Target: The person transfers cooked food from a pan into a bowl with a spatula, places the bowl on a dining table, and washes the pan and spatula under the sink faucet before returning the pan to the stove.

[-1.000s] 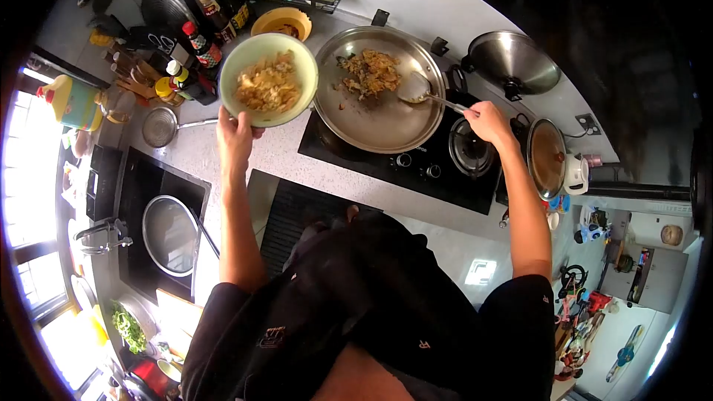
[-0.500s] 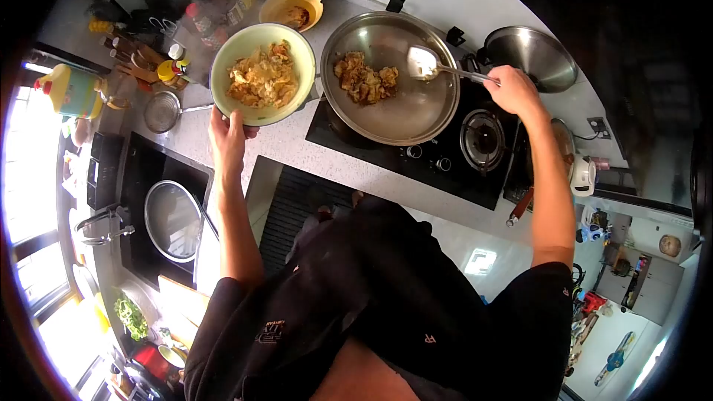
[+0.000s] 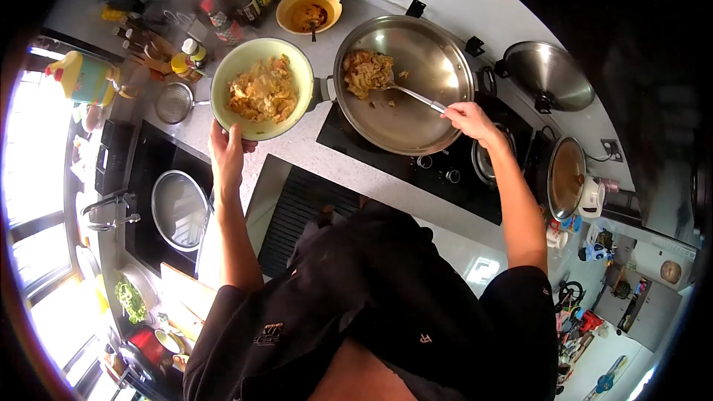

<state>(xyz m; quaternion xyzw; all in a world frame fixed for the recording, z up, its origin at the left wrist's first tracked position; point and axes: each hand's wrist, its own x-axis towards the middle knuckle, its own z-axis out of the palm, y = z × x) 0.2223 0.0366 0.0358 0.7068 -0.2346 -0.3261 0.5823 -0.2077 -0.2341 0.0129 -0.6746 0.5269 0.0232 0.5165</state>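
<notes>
My left hand (image 3: 229, 150) grips the near rim of a pale green bowl (image 3: 223, 115), which holds a heap of cooked golden-brown food (image 3: 261, 93). In my right hand (image 3: 471, 120) is the handle of a spatula (image 3: 420, 98), fingers closed round it. Its blade is under or behind the browned food (image 3: 368, 73) at the left side of a wide steel wok (image 3: 416, 52). A few small bits lie loose on the wok's floor. The bowl is held just left of the wok, close to its side handle.
Behind stands a yellow bowl (image 3: 338, 13) with sauce and a utensil. Bottles (image 3: 215, 18) and a strainer (image 3: 174, 102) are at the left, near the sink with a steel basin (image 3: 180, 210). A black hob (image 3: 371, 152) lies under the wok; a steel lid (image 3: 549, 78) leans right.
My right hand has moved left and down, bringing the spatula from the wok's right side to the food at its left. The food is bunched further left. My left hand still holds the bowl.
</notes>
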